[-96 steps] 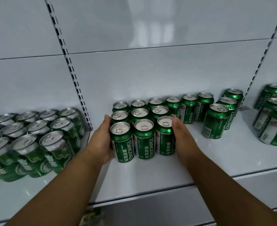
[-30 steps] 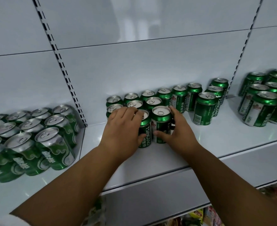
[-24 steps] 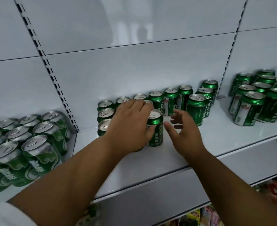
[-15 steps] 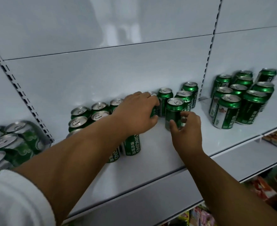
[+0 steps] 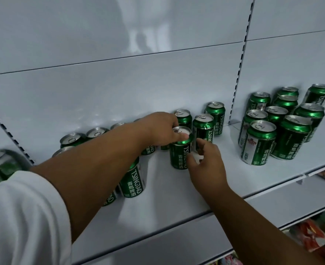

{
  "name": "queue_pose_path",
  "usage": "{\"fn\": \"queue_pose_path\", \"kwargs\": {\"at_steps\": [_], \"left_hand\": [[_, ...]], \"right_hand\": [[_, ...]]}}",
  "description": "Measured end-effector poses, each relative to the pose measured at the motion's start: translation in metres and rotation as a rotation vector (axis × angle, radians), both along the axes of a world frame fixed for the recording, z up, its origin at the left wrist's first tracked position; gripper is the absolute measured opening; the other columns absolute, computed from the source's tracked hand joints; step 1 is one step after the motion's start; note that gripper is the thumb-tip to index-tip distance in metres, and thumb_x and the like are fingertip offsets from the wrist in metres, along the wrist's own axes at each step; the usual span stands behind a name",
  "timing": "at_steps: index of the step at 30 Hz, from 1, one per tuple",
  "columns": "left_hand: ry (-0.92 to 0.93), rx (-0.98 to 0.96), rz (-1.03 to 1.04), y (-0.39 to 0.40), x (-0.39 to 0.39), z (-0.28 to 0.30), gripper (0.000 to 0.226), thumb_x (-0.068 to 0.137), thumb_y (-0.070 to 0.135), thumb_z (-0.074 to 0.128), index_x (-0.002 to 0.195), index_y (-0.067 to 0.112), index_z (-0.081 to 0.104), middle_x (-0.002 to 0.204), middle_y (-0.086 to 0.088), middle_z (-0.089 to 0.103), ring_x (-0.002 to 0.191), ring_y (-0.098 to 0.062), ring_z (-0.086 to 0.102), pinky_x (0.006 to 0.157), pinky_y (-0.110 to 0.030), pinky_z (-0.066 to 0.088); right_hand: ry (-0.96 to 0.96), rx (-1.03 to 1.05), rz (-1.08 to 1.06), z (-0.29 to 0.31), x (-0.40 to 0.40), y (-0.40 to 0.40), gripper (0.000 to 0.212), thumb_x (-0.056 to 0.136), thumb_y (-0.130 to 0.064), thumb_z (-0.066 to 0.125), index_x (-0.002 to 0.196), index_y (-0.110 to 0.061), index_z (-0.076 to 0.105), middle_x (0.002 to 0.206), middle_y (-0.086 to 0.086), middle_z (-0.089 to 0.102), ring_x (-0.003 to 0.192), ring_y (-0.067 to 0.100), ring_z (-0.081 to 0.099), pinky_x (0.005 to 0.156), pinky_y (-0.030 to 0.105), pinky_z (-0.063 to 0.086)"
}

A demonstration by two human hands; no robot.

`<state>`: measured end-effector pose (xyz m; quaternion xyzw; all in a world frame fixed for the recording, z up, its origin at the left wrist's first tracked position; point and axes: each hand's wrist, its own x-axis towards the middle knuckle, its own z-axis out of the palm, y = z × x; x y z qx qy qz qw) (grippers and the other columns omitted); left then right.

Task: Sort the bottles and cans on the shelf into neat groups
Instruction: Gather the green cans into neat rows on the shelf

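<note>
White metal shelf (image 5: 177,192) carries upright green aluminium beer cans. Left hand (image 5: 158,129), in a white sleeve (image 5: 24,217), curls its fingers over the rim of one green can (image 5: 179,155); right hand (image 5: 205,165) pinches the same can's side. Further cans (image 5: 203,127) stand just beyond the fingertips; a separate cluster (image 5: 280,123) stands to their right.

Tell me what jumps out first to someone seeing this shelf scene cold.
Both hands meet on one green aluminium beer can mid-shelf: the left hand grips its silver top, the right hand pinches its side. A tight cluster of matching green cans stands in the bay to the right. The glossy white metal shelf and back panel make the green stand out.
</note>
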<state>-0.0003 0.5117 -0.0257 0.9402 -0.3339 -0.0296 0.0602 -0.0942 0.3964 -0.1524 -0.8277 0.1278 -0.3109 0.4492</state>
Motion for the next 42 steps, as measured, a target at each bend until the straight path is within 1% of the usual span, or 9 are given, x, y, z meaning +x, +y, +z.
{"fn": "queue_pose_path", "kwargs": {"at_steps": [4,6,9,12,20,27,36,39,42], "left_hand": [[0.036,0.028,-0.005,-0.001,0.001,0.005,0.042,0.088,0.054,0.062,0.115,0.023,0.062,0.11,0.003,0.063,0.099,-0.016,0.059,0.084,-0.034,0.051],[0.054,0.075,-0.041,0.004,0.004,0.01,0.043,0.088,0.053,0.062,0.121,0.025,0.06,0.115,0.005,0.062,0.102,-0.015,0.058,0.089,-0.036,0.05],[0.054,0.124,-0.078,0.007,0.005,0.011,0.058,0.084,0.06,0.063,0.132,0.028,0.055,0.124,0.008,0.058,0.108,-0.014,0.056,0.094,-0.037,0.049],[0.037,0.099,-0.106,0.007,0.002,0.009,0.047,0.084,0.05,0.07,0.123,0.026,0.059,0.113,0.009,0.056,0.102,-0.014,0.058,0.086,-0.033,0.049],[0.146,0.168,-0.141,0.028,0.0,0.032,0.059,0.079,0.013,0.078,0.129,0.037,0.057,0.119,0.013,0.055,0.107,-0.011,0.055,0.092,-0.03,0.046],[0.075,0.21,-0.106,0.05,0.011,0.04,0.062,0.073,-0.003,0.068,0.121,0.035,0.059,0.12,0.008,0.057,0.106,-0.014,0.057,0.094,-0.04,0.051],[0.013,0.278,-0.19,0.052,0.025,0.025,0.059,0.075,-0.005,0.059,0.126,0.026,0.058,0.122,-0.001,0.055,0.109,-0.021,0.056,0.092,-0.043,0.049],[0.023,0.31,-0.197,0.051,0.028,0.025,0.061,0.073,-0.004,0.063,0.127,0.025,0.056,0.122,-0.001,0.052,0.11,-0.021,0.054,0.091,-0.043,0.049],[0.009,0.329,-0.227,0.039,0.027,0.026,0.059,0.073,0.005,0.069,0.126,0.026,0.054,0.114,0.003,0.048,0.105,-0.018,0.054,0.086,-0.036,0.051]], "right_hand": [[0.144,0.049,0.19,-0.002,0.008,-0.006,0.051,0.084,-0.018,0.074,0.126,-0.027,0.048,0.097,-0.028,0.049,0.087,-0.006,0.05,0.066,0.002,0.037],[0.164,0.097,0.217,-0.004,0.014,-0.01,0.054,0.079,-0.02,0.08,0.118,-0.03,0.045,0.099,-0.023,0.054,0.084,-0.005,0.053,0.061,0.004,0.038],[0.18,0.112,0.234,-0.002,0.025,-0.007,0.066,0.064,-0.031,0.09,0.114,-0.028,0.048,0.109,-0.008,0.059,0.092,0.006,0.06,0.069,0.018,0.05],[0.23,0.069,0.274,-0.004,0.032,-0.005,0.074,0.052,-0.05,0.089,0.111,-0.029,0.05,0.109,-0.003,0.059,0.094,0.013,0.062,0.076,0.032,0.056],[0.287,0.051,0.463,0.014,0.029,0.001,0.061,0.063,-0.033,0.091,0.109,-0.032,0.05,0.101,-0.014,0.063,0.09,0.004,0.063,0.079,0.029,0.056],[0.203,0.103,0.412,0.026,0.042,0.037,0.055,0.064,-0.028,0.091,0.1,-0.025,0.049,0.087,-0.016,0.06,0.075,-0.005,0.056,0.058,0.014,0.04],[0.228,0.138,0.446,0.012,0.057,0.043,0.049,0.073,-0.011,0.083,0.104,-0.023,0.048,0.093,-0.013,0.061,0.08,0.0,0.062,0.061,0.009,0.044],[0.24,0.137,0.428,0.011,0.058,0.042,0.048,0.073,-0.014,0.084,0.106,-0.025,0.05,0.095,-0.015,0.062,0.085,0.002,0.063,0.073,0.019,0.049],[0.217,0.104,0.383,0.013,0.05,0.034,0.047,0.073,-0.023,0.085,0.105,-0.03,0.05,0.098,-0.018,0.058,0.088,-0.002,0.058,0.072,0.016,0.047]]}}
